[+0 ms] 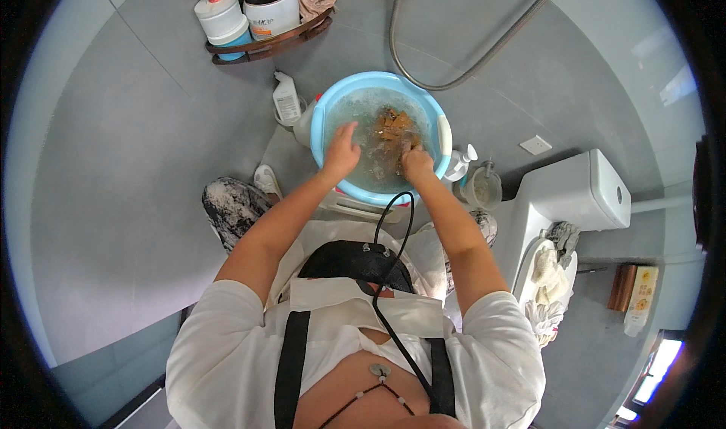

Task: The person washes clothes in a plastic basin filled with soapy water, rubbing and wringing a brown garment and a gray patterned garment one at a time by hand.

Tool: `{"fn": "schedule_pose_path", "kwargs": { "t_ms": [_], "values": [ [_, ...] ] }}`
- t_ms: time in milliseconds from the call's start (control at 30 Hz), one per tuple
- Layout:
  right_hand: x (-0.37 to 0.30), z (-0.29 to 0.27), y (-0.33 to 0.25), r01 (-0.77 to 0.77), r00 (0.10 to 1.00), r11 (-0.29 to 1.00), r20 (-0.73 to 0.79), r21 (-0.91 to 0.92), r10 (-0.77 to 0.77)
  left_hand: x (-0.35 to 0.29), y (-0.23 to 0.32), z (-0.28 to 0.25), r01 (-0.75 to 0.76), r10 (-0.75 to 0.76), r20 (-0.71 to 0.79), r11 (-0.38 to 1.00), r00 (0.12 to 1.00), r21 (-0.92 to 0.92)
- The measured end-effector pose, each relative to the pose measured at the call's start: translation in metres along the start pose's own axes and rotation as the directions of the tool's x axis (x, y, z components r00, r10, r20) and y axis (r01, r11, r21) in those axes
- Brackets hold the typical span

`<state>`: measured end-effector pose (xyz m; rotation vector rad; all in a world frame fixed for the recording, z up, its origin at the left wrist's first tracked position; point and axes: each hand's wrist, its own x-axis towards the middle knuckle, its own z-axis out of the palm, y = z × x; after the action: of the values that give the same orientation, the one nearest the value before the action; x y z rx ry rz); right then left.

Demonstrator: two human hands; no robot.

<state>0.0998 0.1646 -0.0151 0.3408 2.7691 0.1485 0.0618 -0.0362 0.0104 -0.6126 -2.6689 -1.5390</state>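
Note:
A round light-blue basin (pixel 319 126) holds cloudy, bubbly water. In it, right of the middle, floats a wet brown and orange patterned cloth (pixel 395 125), bunched up and partly under the surface. My right hand (pixel 417 161) is closed on the near edge of this cloth, inside the basin's right side. My left hand (pixel 342 151) hovers over the left part of the water, fingers stretched out and holding nothing. The lower part of the cloth is blurred by the water.
A white bottle (pixel 286 98) stands behind the basin's left; a white pump bottle (pixel 460 163) and a clear cup (pixel 482 188) stand at its right. Farther right is a toilet (pixel 563 191) with cloths on its lid. A shower hose (pixel 484 65) hangs behind. A black cable (pixel 386 278) dangles between my arms.

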Motion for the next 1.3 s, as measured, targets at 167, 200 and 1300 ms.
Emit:
{"fn": "schedule_pose_path", "kwargs": {
  "t_ms": [167,200,1300],
  "values": [
    [-0.007,-0.064,0.025,0.158,0.987,0.895,-0.081,0.418,-0.137,-0.003,-0.011,0.005,-0.069,0.066,0.038,0.995,0.997,0.078],
    [-0.005,-0.074,0.034,0.160,0.985,0.812,-0.139,0.562,-0.098,-0.003,-0.007,0.006,-0.091,0.086,0.054,0.991,0.995,0.102],
    [-0.003,-0.117,0.089,-0.119,0.965,-0.740,-0.098,0.663,-0.243,0.049,0.037,0.010,0.546,-0.275,0.615,-0.289,0.739,-0.786]
  ]
}}
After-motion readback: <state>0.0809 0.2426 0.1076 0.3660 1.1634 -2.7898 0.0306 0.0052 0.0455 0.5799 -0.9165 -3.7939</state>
